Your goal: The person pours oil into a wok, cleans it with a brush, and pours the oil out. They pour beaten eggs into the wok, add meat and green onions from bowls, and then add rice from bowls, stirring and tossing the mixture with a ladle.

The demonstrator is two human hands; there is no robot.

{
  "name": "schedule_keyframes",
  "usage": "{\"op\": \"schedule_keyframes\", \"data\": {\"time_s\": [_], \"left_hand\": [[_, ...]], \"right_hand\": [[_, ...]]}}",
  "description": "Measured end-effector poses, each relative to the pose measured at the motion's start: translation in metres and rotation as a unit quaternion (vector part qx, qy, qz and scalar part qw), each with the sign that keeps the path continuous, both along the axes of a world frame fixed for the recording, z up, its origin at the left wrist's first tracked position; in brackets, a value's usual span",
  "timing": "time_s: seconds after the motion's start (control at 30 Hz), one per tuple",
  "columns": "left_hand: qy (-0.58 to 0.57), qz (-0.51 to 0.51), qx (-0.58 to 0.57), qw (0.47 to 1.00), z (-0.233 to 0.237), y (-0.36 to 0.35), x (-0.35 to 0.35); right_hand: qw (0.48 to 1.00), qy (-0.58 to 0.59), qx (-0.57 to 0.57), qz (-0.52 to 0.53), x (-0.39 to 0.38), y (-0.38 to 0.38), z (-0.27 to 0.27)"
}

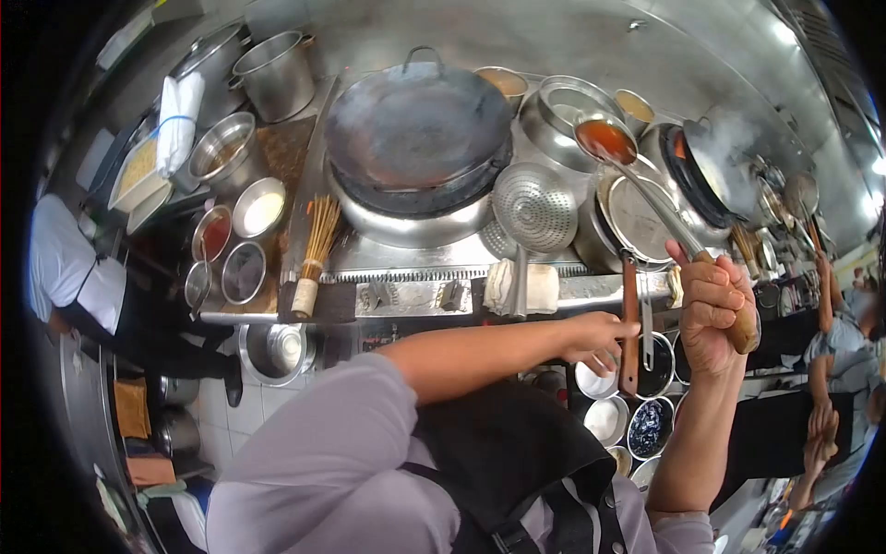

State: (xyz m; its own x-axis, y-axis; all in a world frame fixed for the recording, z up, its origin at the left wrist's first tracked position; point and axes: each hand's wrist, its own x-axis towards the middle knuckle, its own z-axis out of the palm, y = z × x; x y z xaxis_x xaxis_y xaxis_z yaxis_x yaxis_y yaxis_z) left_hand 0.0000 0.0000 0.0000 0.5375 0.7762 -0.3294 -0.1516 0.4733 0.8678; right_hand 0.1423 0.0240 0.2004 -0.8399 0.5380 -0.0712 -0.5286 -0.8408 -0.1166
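Note:
My right hand (712, 309) is wrapped around the wooden end of a ladle (672, 220). Red-orange liquid (605, 141) fills its bowl, raised in front of a metal basin (557, 111). My left arm stretches across to the right, and my left hand (595, 342) is at the wooden handle (630, 323) of a utensil by a round pot (643, 209). Its fingers are apart and partly bent, with a fingertip overlapping the handle; a firm grip does not show. Left of these, a perforated skimmer (535, 208) lies with its handle over a folded cloth (531, 288).
A large dark wok (418, 129) sits on the burner, with a bamboo brush (317, 249) beside it. Sauce bowls (259, 207) and pots (274, 76) stand left. Another wok (711, 171) steams at right. Other people (844, 342) work right, and one person (88, 263) stands left.

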Motion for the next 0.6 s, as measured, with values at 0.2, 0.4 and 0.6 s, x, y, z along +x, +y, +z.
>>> {"op": "schedule_keyframes", "data": {"time_s": [0.2, 0.4, 0.6], "left_hand": [[0.245, 0.455, 0.309, 0.798, -0.024, -0.068, -0.233], [0.570, 0.585, 0.132, 0.562, -0.046, -0.261, -0.444], [0.719, 0.483, -0.055, 0.496, -0.115, -0.343, -0.549]], "right_hand": [[0.992, 0.072, -0.035, 0.096, -0.097, -0.002, -0.031], [0.982, -0.107, 0.027, 0.151, -0.197, -0.003, -0.074], [0.971, -0.147, 0.024, 0.185, -0.298, 0.000, -0.111]]}}
